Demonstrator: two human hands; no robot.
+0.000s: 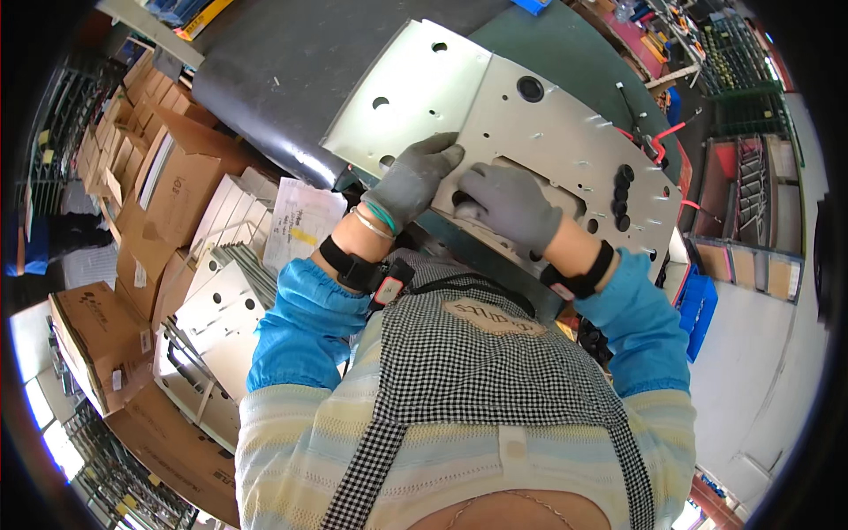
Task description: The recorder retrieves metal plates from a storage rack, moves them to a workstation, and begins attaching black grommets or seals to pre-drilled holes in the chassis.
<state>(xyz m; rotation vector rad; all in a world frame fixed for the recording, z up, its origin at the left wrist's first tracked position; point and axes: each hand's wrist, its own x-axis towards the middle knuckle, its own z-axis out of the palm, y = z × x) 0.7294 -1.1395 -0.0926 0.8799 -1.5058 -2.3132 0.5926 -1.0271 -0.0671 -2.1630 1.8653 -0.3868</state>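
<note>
A bent sheet-metal panel (521,115) with round holes, small studs and a long slot lies tilted on the bench in front of me. My left hand (413,177), in a grey glove, is closed over the panel's near edge, its fingers pressed together. Just right of it, my right hand (512,205), also gloved, curls its fingers down at the panel beside the slot. Whatever its fingertips pinch is hidden. Several black rubber grommets (622,196) sit in a row on the panel's right part. Another black grommet (530,88) is at the far edge.
Dark matting (291,79) covers the bench. Cardboard boxes (181,190), a paper sheet (305,219) and stacked metal panels (216,300) stand at left. Red-handled pliers (662,141) lie beyond the panel's right end. A blue bin (698,311) is at right.
</note>
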